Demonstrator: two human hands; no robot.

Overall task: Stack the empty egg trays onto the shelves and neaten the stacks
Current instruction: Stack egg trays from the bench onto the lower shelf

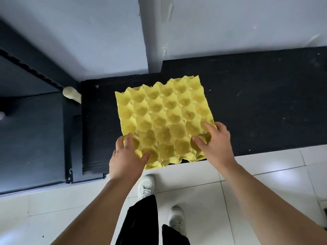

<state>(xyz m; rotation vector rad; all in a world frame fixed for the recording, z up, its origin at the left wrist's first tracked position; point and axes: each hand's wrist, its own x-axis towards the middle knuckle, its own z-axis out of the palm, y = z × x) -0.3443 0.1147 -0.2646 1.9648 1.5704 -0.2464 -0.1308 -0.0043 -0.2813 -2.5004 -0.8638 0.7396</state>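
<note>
A: While both hands are on it, where does the egg tray (164, 119) sit?

B: Yellow, cups up, turned slightly askew over the black shelf board (256, 103). Near edge overhangs the board's front, above the white floor tiles (265, 183). Whether it rests on the board or hangs just above it, cannot tell.

A: Grip?

B: Left hand (126, 161) clamps the near left corner, thumb on top, fingers curled round the left edge. Right hand (215, 144) holds the near right corner, thumb and forefinger laid into the cups, remaining fingers wrapped over the right edge. Both closed on the tray.

A: Step, by your reading?

B: Placing, I judge. Tray is at the shelf but not squared to it. No other trays in view, so this looks like the base of a stack.

A: Next move calls for what?

B: Probably a push toward the far wall (230, 32) until no edge overhangs, with a small twist so the sides run parallel to the board's front. Pulp card bends easily, so even pressure from both corners seems wise.

A: Surroundings?

B: Dark notched upright (35, 71) at far left; white shoes (146, 187) near.
</note>
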